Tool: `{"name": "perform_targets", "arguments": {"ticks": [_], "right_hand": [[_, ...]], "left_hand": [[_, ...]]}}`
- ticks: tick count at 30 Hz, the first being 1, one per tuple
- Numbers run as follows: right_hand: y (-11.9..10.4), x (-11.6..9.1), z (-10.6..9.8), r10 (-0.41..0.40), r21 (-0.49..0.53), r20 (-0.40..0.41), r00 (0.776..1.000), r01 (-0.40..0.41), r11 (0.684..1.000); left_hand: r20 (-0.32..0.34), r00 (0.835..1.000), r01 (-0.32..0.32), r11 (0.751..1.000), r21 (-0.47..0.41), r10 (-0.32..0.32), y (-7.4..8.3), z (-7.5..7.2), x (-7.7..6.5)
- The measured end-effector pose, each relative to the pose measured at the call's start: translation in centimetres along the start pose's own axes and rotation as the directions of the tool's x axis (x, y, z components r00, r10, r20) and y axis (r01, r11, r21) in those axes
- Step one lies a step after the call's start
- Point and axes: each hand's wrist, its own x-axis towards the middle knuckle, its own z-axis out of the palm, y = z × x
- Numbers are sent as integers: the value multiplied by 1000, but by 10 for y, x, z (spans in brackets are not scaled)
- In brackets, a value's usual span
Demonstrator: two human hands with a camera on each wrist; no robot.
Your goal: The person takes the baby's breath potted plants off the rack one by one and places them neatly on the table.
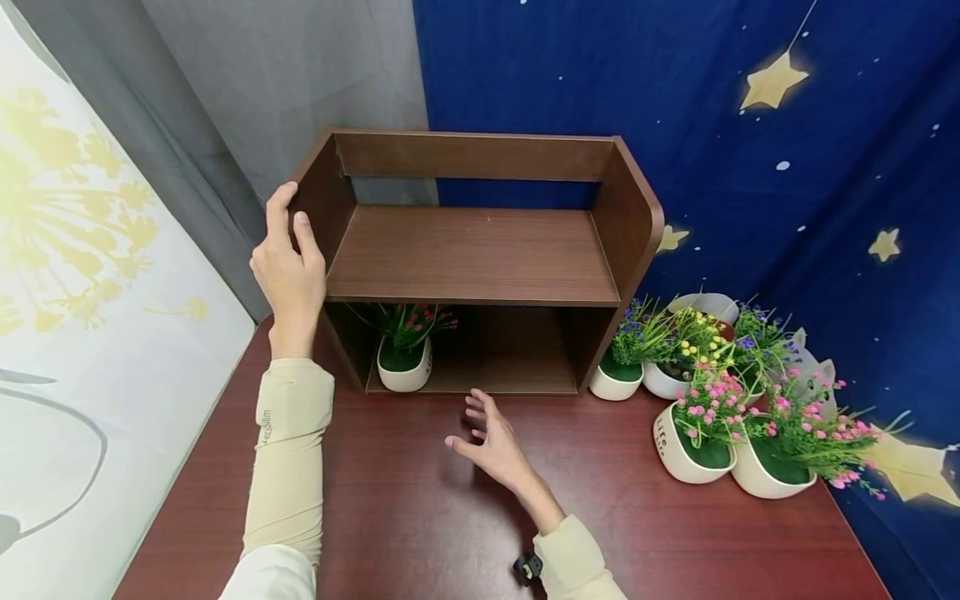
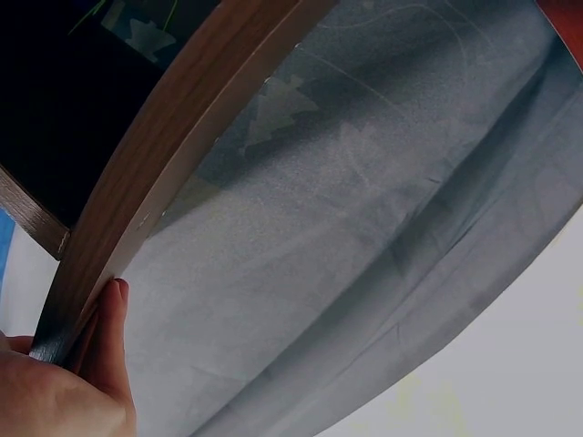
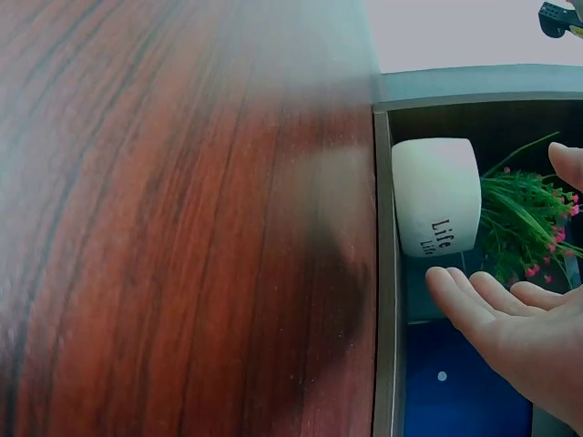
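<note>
A brown two-tier wooden shelf (image 1: pixel 472 254) stands on the table. My left hand (image 1: pixel 291 271) holds the upper front edge of its left side panel (image 2: pixel 137 182), thumb and fingers on either side of the board. In the lower compartment, at the left end, sits a white pot (image 1: pixel 405 367) of artificial grass with red-pink flowers. Its "Life" lettering shows in the right wrist view, where the pot (image 3: pixel 437 196) lies sideways in the picture. My right hand (image 1: pixel 495 442) is in front of the lower compartment, fingers spread apart and holding nothing, to the right of the pot.
Several white pots (image 1: pixel 693 446) with pink, yellow and blue-purple flowers cluster right of the shelf on the red-brown table (image 1: pixel 420 500). A blue star-patterned curtain (image 1: pixel 555 67) and a grey curtain (image 1: pixel 300 67) hang behind. A white patterned surface (image 1: pixel 90 275) borders the table's left side.
</note>
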Motion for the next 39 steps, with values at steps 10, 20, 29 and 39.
{"name": "perform_targets", "arguments": {"ticks": [10, 20, 29, 39], "right_hand": [[29, 9, 7, 1, -69, -9, 1000, -1, 998], [30, 15, 14, -18, -74, -11, 1000, 17, 997], [27, 23, 22, -8, -98, -9, 1000, 7, 995], [28, 29, 27, -23, -143, -20, 1000, 19, 989]], "left_hand": [[1, 1000, -4, 1000, -4, 4, -1, -1, 0], [3, 1000, -8, 1000, -4, 8, 0, -1, 0], [-13, 1000, -4, 1000, 11, 4, 0, -1, 1], [-10, 1000, 5, 1000, 15, -4, 0, 0, 0]]}}
